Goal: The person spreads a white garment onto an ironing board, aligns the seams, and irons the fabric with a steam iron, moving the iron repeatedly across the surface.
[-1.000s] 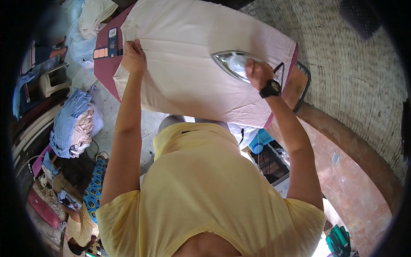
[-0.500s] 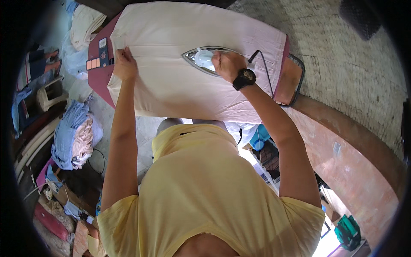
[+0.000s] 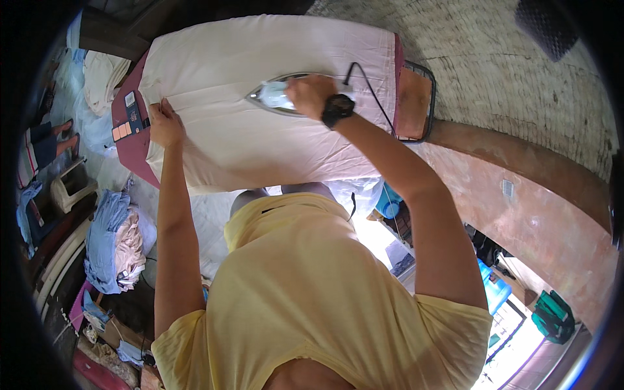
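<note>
A cream cloth (image 3: 260, 146) lies spread over the maroon ironing board (image 3: 133, 159), with soft wrinkles along its near edge and right part. My right hand (image 3: 312, 94), a black watch on its wrist, is closed round the handle of a white and pale blue clothes iron (image 3: 273, 95). The iron rests on the middle of the cloth, its tip pointing left and its black cord rising behind my wrist. At the cloth's left edge my left hand (image 3: 168, 125) pinches the fabric, its fingertips close together.
On the board's left end lies a dark flat item with peach squares (image 3: 130, 118). A metal-framed rest (image 3: 416, 104) juts from the right end, near a low curved wall (image 3: 513, 169). Heaped blue and pink clothes (image 3: 110, 240) and a beige stool (image 3: 71, 185) are at left.
The whole view has shifted, so the board appears farther left and slightly lower. The iron stays near the same part of the cloth, turned slightly. Both hands keep their hold.
</note>
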{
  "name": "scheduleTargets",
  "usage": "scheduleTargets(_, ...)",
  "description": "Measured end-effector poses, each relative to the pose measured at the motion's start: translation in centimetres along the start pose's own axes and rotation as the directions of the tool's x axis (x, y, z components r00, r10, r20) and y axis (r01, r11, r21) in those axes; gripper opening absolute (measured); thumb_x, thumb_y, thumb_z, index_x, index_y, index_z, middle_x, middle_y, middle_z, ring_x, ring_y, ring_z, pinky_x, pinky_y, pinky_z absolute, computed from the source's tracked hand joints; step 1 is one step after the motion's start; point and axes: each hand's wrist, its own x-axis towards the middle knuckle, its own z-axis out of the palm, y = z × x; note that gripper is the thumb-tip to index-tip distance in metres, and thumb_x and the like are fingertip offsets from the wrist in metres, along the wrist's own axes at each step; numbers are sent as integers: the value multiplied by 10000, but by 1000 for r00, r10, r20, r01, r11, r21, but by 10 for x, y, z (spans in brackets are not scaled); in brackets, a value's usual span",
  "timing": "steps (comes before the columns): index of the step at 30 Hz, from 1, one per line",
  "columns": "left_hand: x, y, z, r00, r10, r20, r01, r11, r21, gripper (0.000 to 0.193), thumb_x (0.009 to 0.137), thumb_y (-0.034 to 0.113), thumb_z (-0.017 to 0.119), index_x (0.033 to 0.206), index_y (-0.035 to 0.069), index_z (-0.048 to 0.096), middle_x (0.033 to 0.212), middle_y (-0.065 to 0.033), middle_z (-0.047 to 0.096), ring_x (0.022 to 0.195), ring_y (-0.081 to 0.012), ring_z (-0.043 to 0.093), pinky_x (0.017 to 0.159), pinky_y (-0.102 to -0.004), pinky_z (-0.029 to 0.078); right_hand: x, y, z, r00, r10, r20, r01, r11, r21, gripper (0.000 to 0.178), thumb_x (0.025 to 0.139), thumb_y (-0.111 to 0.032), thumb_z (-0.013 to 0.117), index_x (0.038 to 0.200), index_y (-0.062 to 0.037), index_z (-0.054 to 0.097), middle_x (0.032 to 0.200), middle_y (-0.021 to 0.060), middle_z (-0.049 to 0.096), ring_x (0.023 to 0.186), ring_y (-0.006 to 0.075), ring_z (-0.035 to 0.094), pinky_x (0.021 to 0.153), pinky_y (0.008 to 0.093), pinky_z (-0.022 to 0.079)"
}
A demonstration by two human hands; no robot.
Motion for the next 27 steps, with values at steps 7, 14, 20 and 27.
scheduleTargets(7, -3, 6, -2, 1000, 7, -13, -8, 1000, -30, 316, 957, 441, 506, 919, 127, 515, 794, -92, 664, 674, -356, 645, 540, -487, 469, -88, 161, -32, 944, 321, 71, -311, 943, -119, 378, 912, -343, 397, 861, -88, 671, 795, 154, 686, 767, 379, 668, 711, 507, 525)
scheduleTargets(14, -1, 1, -4, 999, 32, -20, -31, 999, 23, 302, 959, 420, 514, 929, 119, 510, 821, -94, 663, 686, -361, 646, 547, -487, 470, -62, 116, -19, 945, 304, -122, -316, 944, -96, 450, 895, -376, 375, 753, -91, 692, 736, 230, 654, 727, 420, 659, 694, 515, 536)
scheduleTargets(20, -1, 1, -1, 1000, 24, 2, -24, 1000, 17, 336, 963, 455, 482, 956, 120, 507, 838, -109, 672, 709, -364, 651, 563, -500, 473, -80, 124, -27, 898, 425, -113, -432, 900, -51, 498, 924, -394, 357, 792, -62, 705, 730, 213, 668, 753, 404, 671, 745, 513, 534)
scheduleTargets(27, -6, 8, -6, 1000, 13, 7, -13, 1000, 25, 352, 960, 477, 469, 951, 127, 507, 835, -110, 679, 708, -378, 648, 571, -513, 467, -90, 91, -31, 879, 474, 54, -474, 853, 218, 839, 742, -791, 520, 1077, -31, 630, 796, 204, 691, 841, 391, 680, 769, 487, 526)
